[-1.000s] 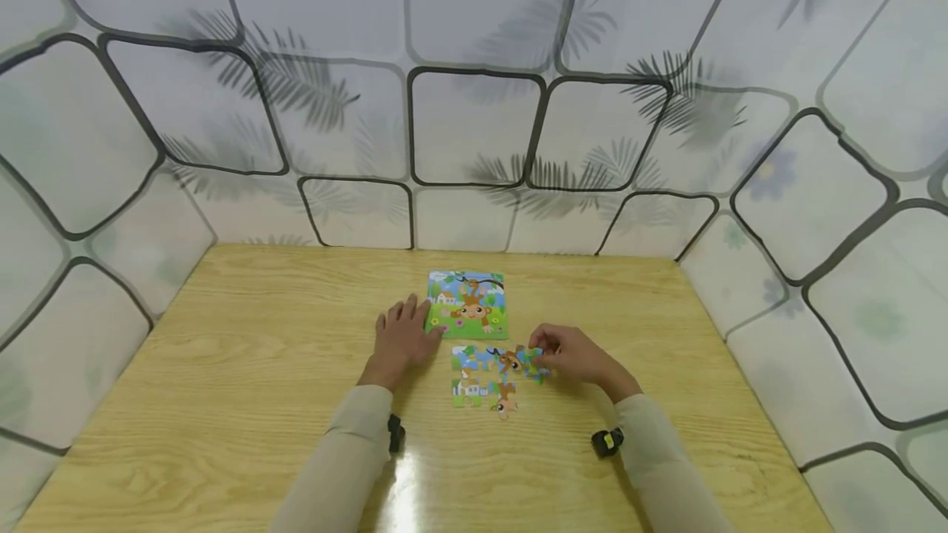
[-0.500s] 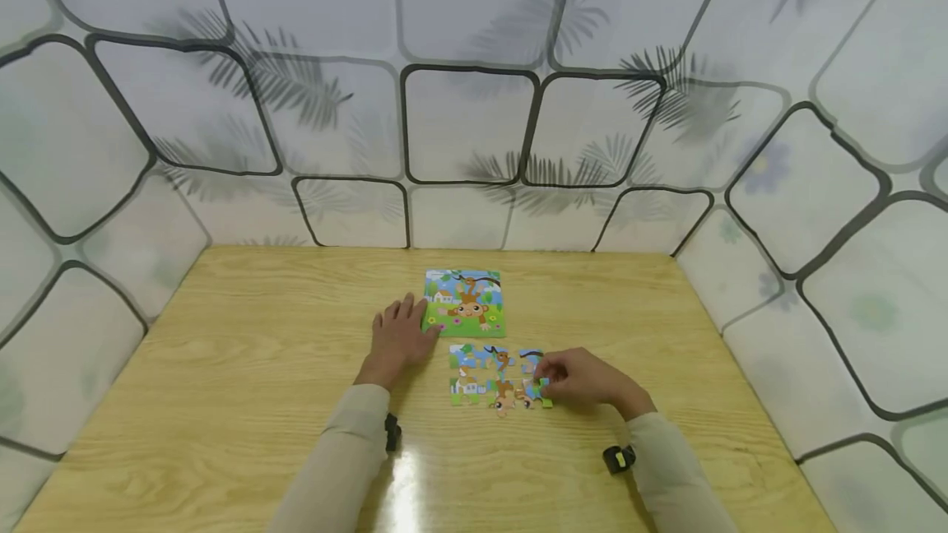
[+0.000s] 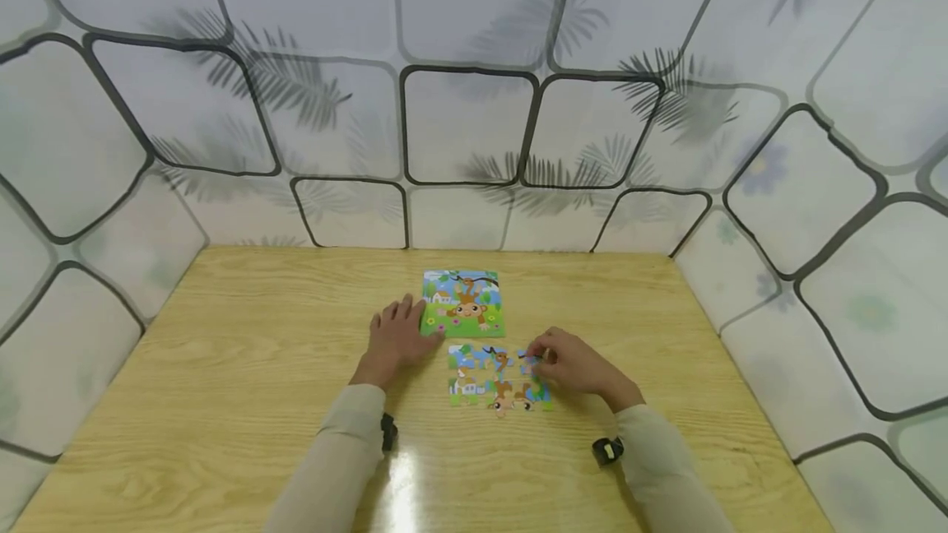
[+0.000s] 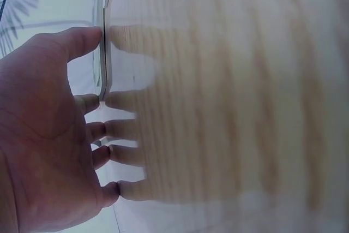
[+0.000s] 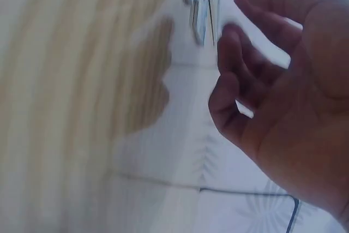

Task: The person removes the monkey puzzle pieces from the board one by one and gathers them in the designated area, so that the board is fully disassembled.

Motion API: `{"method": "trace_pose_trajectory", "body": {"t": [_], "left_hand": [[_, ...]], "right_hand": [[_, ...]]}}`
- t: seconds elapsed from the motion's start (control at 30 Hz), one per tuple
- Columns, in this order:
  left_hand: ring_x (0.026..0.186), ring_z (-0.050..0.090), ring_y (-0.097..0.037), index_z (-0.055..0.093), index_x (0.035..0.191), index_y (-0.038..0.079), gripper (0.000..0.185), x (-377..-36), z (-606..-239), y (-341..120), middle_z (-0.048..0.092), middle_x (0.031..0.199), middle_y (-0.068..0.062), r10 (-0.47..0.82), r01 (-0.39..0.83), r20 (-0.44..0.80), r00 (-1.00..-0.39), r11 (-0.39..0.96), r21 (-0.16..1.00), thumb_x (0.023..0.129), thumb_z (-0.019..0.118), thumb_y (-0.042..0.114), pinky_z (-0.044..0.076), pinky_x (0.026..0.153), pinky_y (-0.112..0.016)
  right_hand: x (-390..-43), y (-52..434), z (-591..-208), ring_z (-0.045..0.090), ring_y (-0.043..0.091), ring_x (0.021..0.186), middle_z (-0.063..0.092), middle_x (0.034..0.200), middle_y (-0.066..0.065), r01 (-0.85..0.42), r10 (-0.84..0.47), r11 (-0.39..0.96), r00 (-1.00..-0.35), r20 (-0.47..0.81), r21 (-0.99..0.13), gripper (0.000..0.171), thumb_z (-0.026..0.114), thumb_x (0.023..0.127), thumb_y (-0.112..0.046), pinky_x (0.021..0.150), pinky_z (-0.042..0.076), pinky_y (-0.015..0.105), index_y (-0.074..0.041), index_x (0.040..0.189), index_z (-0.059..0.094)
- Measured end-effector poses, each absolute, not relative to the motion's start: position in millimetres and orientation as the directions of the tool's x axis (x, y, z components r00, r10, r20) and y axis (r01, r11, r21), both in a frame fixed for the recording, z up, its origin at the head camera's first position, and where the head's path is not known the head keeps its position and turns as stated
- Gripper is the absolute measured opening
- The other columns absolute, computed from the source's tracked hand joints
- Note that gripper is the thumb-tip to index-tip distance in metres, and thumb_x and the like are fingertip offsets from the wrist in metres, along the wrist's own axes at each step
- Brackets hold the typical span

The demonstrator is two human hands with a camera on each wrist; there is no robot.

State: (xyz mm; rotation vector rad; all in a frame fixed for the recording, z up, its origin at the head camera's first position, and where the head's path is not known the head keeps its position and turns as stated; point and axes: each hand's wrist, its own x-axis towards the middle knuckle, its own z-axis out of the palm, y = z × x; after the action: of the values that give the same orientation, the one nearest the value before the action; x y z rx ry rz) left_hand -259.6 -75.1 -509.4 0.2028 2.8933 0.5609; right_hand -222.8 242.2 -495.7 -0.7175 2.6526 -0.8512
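Note:
My left hand (image 3: pixel 395 342) lies spread on the table, its thumb touching the lower left corner of a square picture card (image 3: pixel 462 323) with a hanging monkey. In the left wrist view, that thumb meets the card's thin edge. Below the card is a partly joined jigsaw puzzle (image 3: pixel 468 387) of the same picture. My right hand (image 3: pixel 576 362) is at its right side, fingertips over the upper right puzzle piece (image 3: pixel 525 356), which a narrow gap parts from its neighbour. Loosely bent fingers (image 5: pixel 226 88) show in the right wrist view beside the pieces' edges (image 5: pixel 200 20), with nothing visibly pinched.
The light wooden table (image 3: pixel 259 352) runs back to a patterned fabric wall (image 3: pixel 467 122), which also encloses both sides. A black wrist camera (image 3: pixel 608 451) sits under the right sleeve, another (image 3: pixel 388 432) by the left one. Light glares off the table's front.
My right hand went down to the puzzle's lower right, where a monkey-face piece now lies against the others, then rose to the upper right piece. My left hand stayed at the card.

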Motion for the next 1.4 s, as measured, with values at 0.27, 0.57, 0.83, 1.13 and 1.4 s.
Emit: {"method": "trace_pose_trajectory", "body": {"t": [0.27, 0.57, 0.83, 1.13, 1.4], "left_hand": [[0.147, 0.019, -0.041, 0.026, 0.154, 0.013, 0.077, -258.7, -509.1, -74.5, 0.017, 0.162, -0.015, 0.167, 0.102, -0.147, -0.975, 0.922, 0.374, 0.094, 0.046, 0.056, 0.014, 0.118, -0.063], [0.146, 0.019, -0.041, 0.027, 0.154, 0.012, 0.077, -258.0, -506.3, -74.6, 0.017, 0.162, -0.016, 0.168, 0.102, -0.147, -0.975, 0.920, 0.377, 0.094, 0.048, 0.055, 0.015, 0.117, -0.063], [0.147, 0.019, -0.040, 0.027, 0.154, 0.013, 0.077, -257.8, -507.7, -73.1, 0.017, 0.162, -0.015, 0.164, 0.096, -0.153, -0.975, 0.922, 0.374, 0.093, 0.049, 0.056, 0.014, 0.118, -0.062], [0.147, 0.019, -0.040, 0.027, 0.154, 0.014, 0.070, -260.7, -509.1, -68.0, 0.018, 0.162, -0.015, 0.169, 0.102, -0.158, -0.973, 0.925, 0.367, 0.095, 0.045, 0.049, 0.013, 0.118, -0.062], [0.148, 0.017, -0.039, 0.026, 0.154, 0.015, 0.070, -262.0, -510.6, -74.7, 0.017, 0.162, -0.014, 0.167, 0.092, -0.173, -0.971, 0.923, 0.373, 0.095, 0.046, 0.046, 0.012, 0.118, -0.062]], "right_hand": [[-240.7, 210.8, -496.1, 0.055, 0.025, 0.106, 0.049, 0.125, 0.009, -0.402, -0.499, 0.721, -0.866, -0.020, -0.564, 0.035, 0.063, 0.094, -0.021, 0.087, 0.051, 0.041, -0.012, 0.128, 0.058], [-258.8, 180.2, -499.6, 0.054, 0.023, 0.111, 0.048, 0.134, 0.007, -0.368, -0.488, 0.732, -0.870, -0.066, -0.573, 0.044, 0.061, 0.095, -0.030, 0.092, 0.049, 0.042, -0.014, 0.135, 0.053], [-267.6, 158.4, -498.8, 0.053, 0.022, 0.114, 0.049, 0.132, 0.007, -0.402, -0.512, 0.752, -0.856, -0.077, -0.523, 0.051, 0.063, 0.095, -0.032, 0.097, 0.048, 0.040, -0.013, 0.140, 0.049], [-280.3, 141.8, -498.3, 0.056, 0.020, 0.107, 0.053, 0.130, 0.006, -0.419, -0.517, 0.772, -0.851, -0.089, -0.478, 0.046, 0.061, 0.096, -0.028, 0.095, 0.049, 0.039, -0.012, 0.137, 0.052], [-295.1, 118.0, -504.7, 0.056, 0.018, 0.101, 0.056, 0.122, 0.006, -0.473, -0.557, 0.767, -0.826, -0.085, -0.434, 0.039, 0.056, 0.098, -0.029, 0.088, 0.051, 0.035, -0.009, 0.131, 0.059]]}}
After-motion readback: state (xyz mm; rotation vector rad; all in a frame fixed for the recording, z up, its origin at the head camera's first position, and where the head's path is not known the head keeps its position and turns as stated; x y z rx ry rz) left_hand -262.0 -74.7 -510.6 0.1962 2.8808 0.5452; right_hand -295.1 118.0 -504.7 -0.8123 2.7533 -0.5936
